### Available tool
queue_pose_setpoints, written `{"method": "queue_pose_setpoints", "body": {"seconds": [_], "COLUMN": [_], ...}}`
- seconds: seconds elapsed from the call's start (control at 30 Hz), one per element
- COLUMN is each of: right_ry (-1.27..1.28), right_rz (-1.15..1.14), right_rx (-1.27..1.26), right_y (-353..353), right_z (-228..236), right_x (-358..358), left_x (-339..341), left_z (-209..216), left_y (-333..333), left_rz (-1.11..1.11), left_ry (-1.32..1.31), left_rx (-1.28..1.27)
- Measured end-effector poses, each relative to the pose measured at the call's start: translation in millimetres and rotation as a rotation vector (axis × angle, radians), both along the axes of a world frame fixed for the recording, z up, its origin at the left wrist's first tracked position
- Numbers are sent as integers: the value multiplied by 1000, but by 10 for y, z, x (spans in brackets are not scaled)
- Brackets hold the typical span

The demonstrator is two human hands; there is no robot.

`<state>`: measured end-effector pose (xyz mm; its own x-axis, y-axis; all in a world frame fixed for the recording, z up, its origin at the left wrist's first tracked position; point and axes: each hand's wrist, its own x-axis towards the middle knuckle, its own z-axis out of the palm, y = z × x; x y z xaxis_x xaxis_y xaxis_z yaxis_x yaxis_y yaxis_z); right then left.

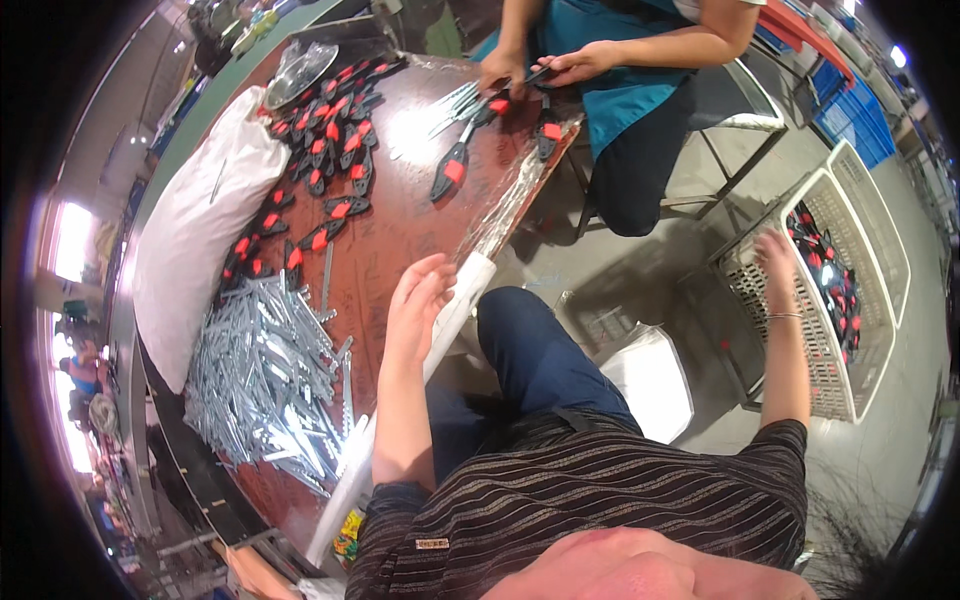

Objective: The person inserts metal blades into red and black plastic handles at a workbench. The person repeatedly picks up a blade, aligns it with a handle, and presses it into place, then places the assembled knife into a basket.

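Sack [200, 230]: one
Metal bars [262, 370]: one heap (too many to count)
Left hand [420, 295]: empty, half-curled, by table [400, 225]
Right hand [777, 258]: loosely open, at basket [828, 385]

Brightly lit indoor scene, seen through a round fisheye view with black corners. Daylight-white glare fills the windows [75, 240] along the left rim, where a faint purple fringe shows, and a small lamp [898, 57] shines at upper right. A white patch of glare washes out the table [400, 230] toward its far edge; near its closest corner, metal strips [265, 370] sparkle, some blown to pure white. A white bin [655, 380] beyond the table's right edge is also overexposed. Soft dark shadows lie on the floor [640, 290]. The middle is fairly sharp; the left background is smeared and bent.
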<state>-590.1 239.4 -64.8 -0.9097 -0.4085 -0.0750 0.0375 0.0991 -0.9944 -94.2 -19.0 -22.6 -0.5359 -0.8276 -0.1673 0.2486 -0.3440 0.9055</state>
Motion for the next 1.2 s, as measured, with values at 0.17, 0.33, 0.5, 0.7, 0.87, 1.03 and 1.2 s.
{"method": "queue_pose_setpoints", "body": {"seconds": [0.17, 0.33, 0.5, 0.7, 0.87, 1.03, 1.2], "right_ry": [331, 810, 961, 813, 868, 939, 1012], "right_rz": [705, 649, 371, 461, 413, 424, 533], "right_rx": [10, 161, 559, 809, 811, 819, 1034], "right_y": [-1422, -2511, -3438, -3800, -3674, -3729, -3810], "right_z": [24, 308, 330, 143, 248, 238, 266], "right_x": [1081, 1513, 1568, 1381, 1447, 1399, 1616], "left_x": [53, 302, 336, 351, 369, 323, 331], "left_z": [-33, -160, -337, -340, -327, -271, -212], "left_y": [-91, -227, -373, -421, -407, -371, -359], "left_rz": [59, 318, 478, 431, 402, 313, 272], "left_ry": [-75, -184, -115, -77, -38, -15, -15], "left_rx": [-48, -173, -309, -220, -189, -205, -150]}}
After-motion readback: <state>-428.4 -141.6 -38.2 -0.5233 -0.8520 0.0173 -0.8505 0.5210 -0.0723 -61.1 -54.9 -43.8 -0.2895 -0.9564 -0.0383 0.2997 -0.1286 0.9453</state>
